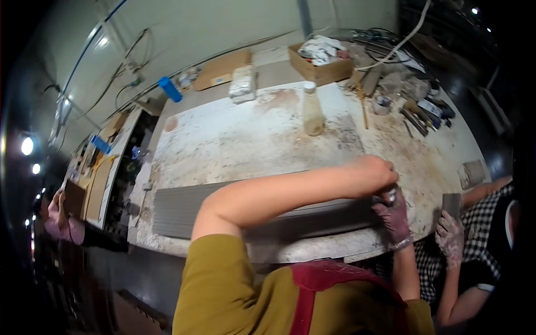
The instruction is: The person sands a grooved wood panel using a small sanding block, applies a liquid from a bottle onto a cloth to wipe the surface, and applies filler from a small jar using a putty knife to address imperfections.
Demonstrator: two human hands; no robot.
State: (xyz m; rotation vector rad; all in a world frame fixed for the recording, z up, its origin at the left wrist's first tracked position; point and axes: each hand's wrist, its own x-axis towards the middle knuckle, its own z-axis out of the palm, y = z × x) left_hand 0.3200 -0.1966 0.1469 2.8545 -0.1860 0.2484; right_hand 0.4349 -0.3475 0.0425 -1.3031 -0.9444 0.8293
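Observation:
A stack of long dark grey strips or boards (318,218) lies along the near edge of the worktable, with its right end by my hands. My left arm reaches across above it. Bare and curled, my left hand (375,173) is at the right end, its fingertips mostly hidden. Just below it is my right hand (395,220), in a stained purplish glove. Its fingers are bent upward toward a small whitish thing (391,195) between the hands, too small and covered to name. Both hands appear closed around that spot.
A bottle (312,114) of pale liquid stands mid-table. Behind are a cardboard box (321,71) of cloths, a white stack (243,85) and a blue bottle (170,89). Tools (421,114) lie far right. A co-worker's gloved hand (450,237) holds a grey piece (451,204) close on my right.

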